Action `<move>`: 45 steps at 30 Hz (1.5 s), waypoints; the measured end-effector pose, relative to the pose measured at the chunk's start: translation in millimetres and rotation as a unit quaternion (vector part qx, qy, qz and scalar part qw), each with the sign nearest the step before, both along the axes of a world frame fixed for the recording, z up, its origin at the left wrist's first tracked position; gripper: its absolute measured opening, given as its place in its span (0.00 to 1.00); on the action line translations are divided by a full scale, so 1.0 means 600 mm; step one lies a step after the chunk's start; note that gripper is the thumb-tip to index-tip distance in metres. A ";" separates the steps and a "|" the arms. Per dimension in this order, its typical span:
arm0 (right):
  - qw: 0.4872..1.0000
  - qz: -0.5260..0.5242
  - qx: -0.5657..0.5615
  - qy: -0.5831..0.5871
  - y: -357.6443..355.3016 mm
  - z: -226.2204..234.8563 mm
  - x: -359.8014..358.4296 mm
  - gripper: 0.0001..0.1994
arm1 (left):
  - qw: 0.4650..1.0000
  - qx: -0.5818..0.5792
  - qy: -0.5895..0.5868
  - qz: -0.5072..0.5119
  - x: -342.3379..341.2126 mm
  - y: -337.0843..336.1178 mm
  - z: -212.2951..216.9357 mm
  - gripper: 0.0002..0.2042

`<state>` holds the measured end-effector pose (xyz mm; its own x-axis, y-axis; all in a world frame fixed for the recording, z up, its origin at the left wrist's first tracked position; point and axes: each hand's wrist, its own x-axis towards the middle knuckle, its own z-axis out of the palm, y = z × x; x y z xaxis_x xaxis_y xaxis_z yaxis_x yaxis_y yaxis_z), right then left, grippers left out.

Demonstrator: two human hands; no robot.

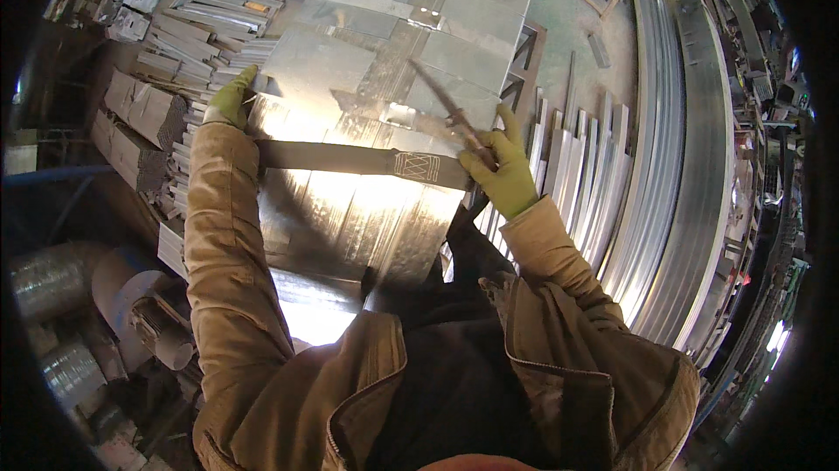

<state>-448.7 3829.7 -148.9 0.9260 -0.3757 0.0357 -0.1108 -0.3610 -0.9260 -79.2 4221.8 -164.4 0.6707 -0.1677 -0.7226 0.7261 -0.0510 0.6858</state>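
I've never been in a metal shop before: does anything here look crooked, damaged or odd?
Nothing stands out. The left hand and right hand press a flat metal strip straight across the sheet metal; the right also holds a thin tool.

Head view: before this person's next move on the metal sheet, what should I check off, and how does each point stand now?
1. Left hand on the left edge of the metal sheet: ok.
2. Right hand has a grip on the thin tool: ok.
3. Flat strap lies straight across the sheet: ok.
4. Both hands gloved: ok.
5. Tool tip touching the sheet: cannot tell.
6. Strap fixed at its ends: cannot tell.
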 end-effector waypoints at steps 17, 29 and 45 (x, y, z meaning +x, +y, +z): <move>0.943 -0.160 0.272 0.104 -0.164 -0.146 -0.156 0.17 | 0.831 0.303 -0.442 -0.150 0.162 0.138 -0.175 0.15; 0.828 -0.358 0.379 0.208 -0.150 -0.380 -0.309 0.10 | 0.662 0.566 -0.317 -0.374 0.055 0.359 -0.184 0.19; 0.841 -0.227 0.448 0.203 -0.032 -0.388 -0.254 0.17 | 0.914 -0.011 -0.332 0.232 -0.031 0.174 -0.037 0.16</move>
<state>-600.8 3810.7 -381.7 0.5481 -0.4015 -0.7337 -0.4217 0.6250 -0.6570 -98.0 4326.0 -186.3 0.9631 0.2360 -0.1295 0.0888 0.1757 0.9804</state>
